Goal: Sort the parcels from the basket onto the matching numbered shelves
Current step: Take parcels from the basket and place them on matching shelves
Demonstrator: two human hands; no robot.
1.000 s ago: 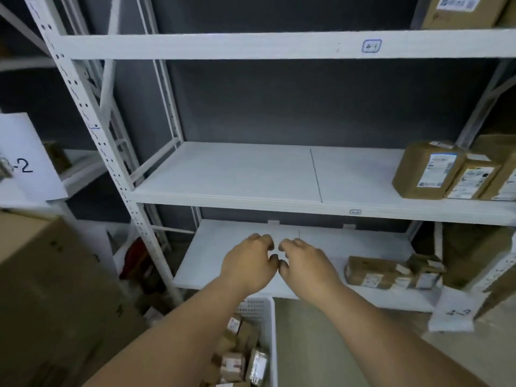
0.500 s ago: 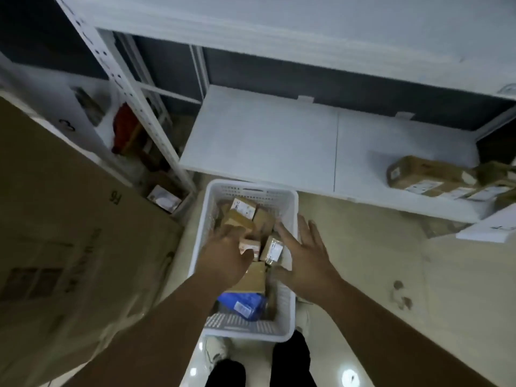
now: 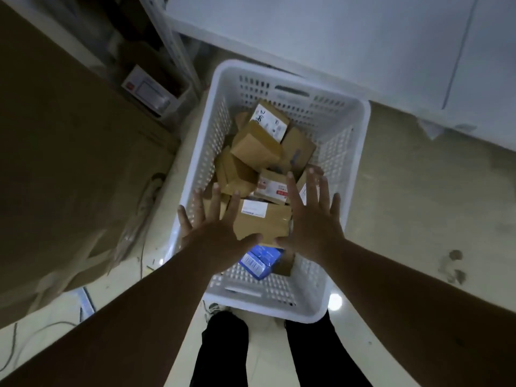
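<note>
A white perforated basket [image 3: 354,152] sits on the floor below me, holding several brown cardboard parcels and a blue packet [image 3: 261,259]. My left hand [image 3: 216,227] and my right hand [image 3: 312,219] hover over its near half, both with fingers spread and nothing in them. Between the two hands lies a brown parcel [image 3: 264,220] with a white label. Another parcel [image 3: 268,120] with handwriting on its label lies toward the far end. The lowest white shelf [image 3: 349,37] runs across the top of the view.
A big cardboard box [image 3: 64,163] fills the left side. A small box with a white label [image 3: 146,92] lies by the shelf's upright post [image 3: 170,40]. My legs in dark trousers [image 3: 223,350] stand just behind the basket. Pale floor [image 3: 418,219] lies to the right.
My view has tipped down from the shelves to the basket. Both hands have dropped from shelf height to over the parcels, and the fingers have spread open.
</note>
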